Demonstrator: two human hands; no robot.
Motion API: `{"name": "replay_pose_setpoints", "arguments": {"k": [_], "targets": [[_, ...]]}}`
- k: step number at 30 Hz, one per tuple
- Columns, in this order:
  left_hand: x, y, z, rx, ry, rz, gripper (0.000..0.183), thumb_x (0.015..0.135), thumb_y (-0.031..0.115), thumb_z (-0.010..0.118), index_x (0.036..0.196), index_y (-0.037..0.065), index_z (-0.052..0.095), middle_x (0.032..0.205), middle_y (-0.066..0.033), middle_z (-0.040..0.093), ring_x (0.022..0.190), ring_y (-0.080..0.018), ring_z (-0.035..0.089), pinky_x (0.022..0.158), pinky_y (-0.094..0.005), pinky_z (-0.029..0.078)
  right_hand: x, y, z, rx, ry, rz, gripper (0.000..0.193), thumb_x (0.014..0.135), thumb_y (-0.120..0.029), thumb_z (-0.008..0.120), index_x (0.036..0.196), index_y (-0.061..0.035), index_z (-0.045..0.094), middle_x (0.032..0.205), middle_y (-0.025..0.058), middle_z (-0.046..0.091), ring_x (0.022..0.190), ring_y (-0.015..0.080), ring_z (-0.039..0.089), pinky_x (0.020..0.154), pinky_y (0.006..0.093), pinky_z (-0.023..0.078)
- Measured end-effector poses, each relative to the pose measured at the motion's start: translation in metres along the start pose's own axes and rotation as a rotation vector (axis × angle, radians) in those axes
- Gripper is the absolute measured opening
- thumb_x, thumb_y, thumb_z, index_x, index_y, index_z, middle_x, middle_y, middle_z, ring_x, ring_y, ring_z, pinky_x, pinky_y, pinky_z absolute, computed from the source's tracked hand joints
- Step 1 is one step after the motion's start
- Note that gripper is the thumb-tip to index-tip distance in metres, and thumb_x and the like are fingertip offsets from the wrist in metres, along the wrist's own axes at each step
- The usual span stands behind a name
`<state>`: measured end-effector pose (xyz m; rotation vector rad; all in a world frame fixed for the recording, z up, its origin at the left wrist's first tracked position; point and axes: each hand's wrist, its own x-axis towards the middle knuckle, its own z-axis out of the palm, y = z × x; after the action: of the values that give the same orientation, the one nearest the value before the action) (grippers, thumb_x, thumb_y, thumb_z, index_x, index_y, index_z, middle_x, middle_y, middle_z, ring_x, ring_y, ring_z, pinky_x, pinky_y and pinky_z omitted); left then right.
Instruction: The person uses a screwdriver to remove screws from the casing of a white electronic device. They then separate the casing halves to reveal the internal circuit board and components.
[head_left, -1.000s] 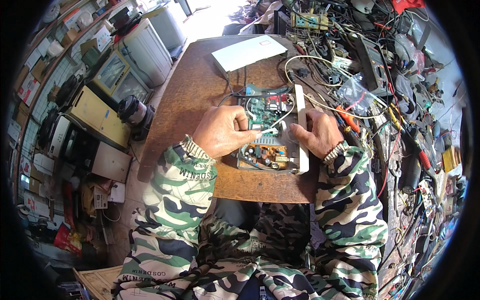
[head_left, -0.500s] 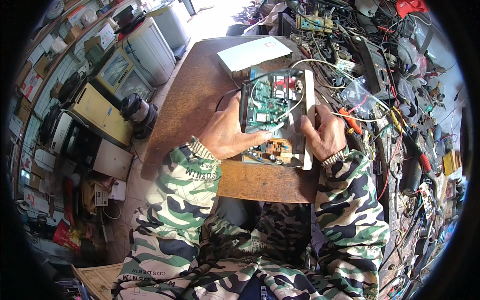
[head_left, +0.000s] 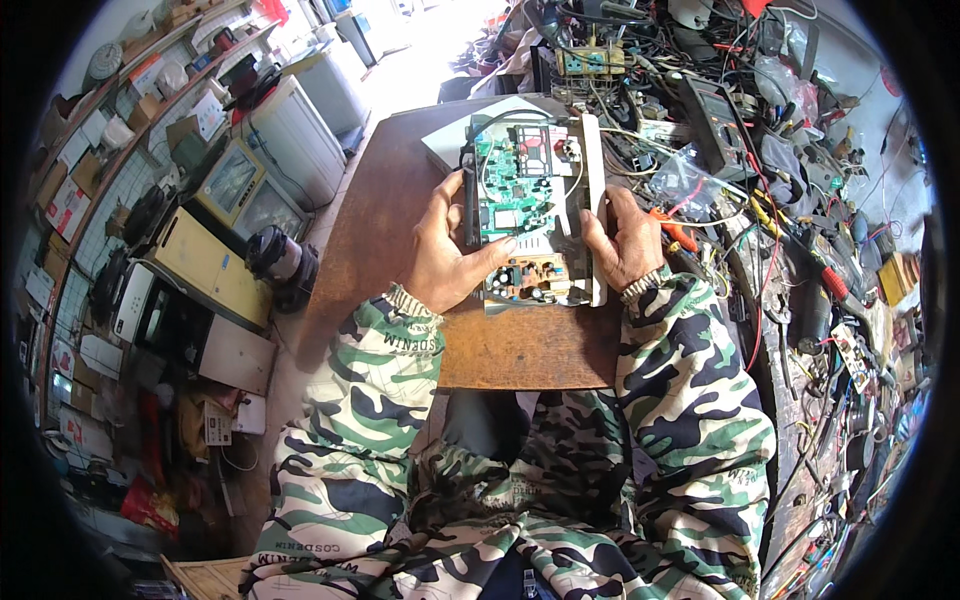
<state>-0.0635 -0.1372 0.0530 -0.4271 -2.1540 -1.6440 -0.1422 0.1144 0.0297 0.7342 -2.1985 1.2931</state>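
Note:
An opened electronic box without its cover is between my two hands over the wooden table. Inside it are a green circuit board (head_left: pixel 515 180) and a smaller brown power board (head_left: pixel 535 278), with a white flat cable (head_left: pixel 562 208) near the middle. My left hand (head_left: pixel 447 250) grips the dark left side, its thumb reaching over the inside. On the opposite side my right hand (head_left: pixel 627 238) is closed around the off-white front panel (head_left: pixel 592 150), thumb on top. Partly behind the box lies a white metal cover (head_left: pixel 445 140).
The brown wooden table (head_left: pixel 370 220) carries the cover. To the right, a cluttered bench holds tangled cables, a multimeter (head_left: pixel 712 125), orange-handled pliers (head_left: pixel 675 230) and a clear plastic bag (head_left: pixel 680 180). On the left stand a dark blender-like appliance (head_left: pixel 275 255) and a yellow cabinet (head_left: pixel 205 265).
The box has moved away from me and now overlaps more of the white cover. Both hands have gone with it, still gripping its sides. The whole view has shifted slightly.

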Motion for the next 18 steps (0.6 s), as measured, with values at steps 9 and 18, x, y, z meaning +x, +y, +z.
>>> {"name": "replay_pose_setpoints", "arguments": {"k": [9, 18], "targets": [[-0.0016, 0.0088, 0.0051, -0.058, 0.012, 0.007, 0.086, 0.088, 0.018, 0.085, 0.154, -0.001, 0.033, 0.122, -0.0122, 0.069, 0.111, -0.0153, 0.069, 0.095, -0.0304, 0.056, -0.0018, 0.0016, -0.0002, -0.002, 0.011, -0.009, 0.041, 0.093, -0.029, 0.073, 0.119, 0.0012, 0.062, 0.079, 0.0216, 0.068, 0.075, 0.0408, 0.071, 0.067, 0.0454, 0.055], [-0.0008, 0.0082, 0.0066, -0.104, -0.001, 0.006, 0.086, 0.086, 0.007, 0.083, 0.153, -0.004, 0.030, 0.127, -0.0167, 0.066, 0.114, -0.0191, 0.069, 0.097, -0.0324, 0.058, -0.0023, -0.0030, -0.0047, -0.017, -0.048, 0.038, 0.043, 0.095, -0.030, 0.071, 0.122, 0.0024, 0.061, 0.080, 0.0214, 0.069, 0.072, 0.0362, 0.071, 0.066, 0.0429, 0.055]]}}
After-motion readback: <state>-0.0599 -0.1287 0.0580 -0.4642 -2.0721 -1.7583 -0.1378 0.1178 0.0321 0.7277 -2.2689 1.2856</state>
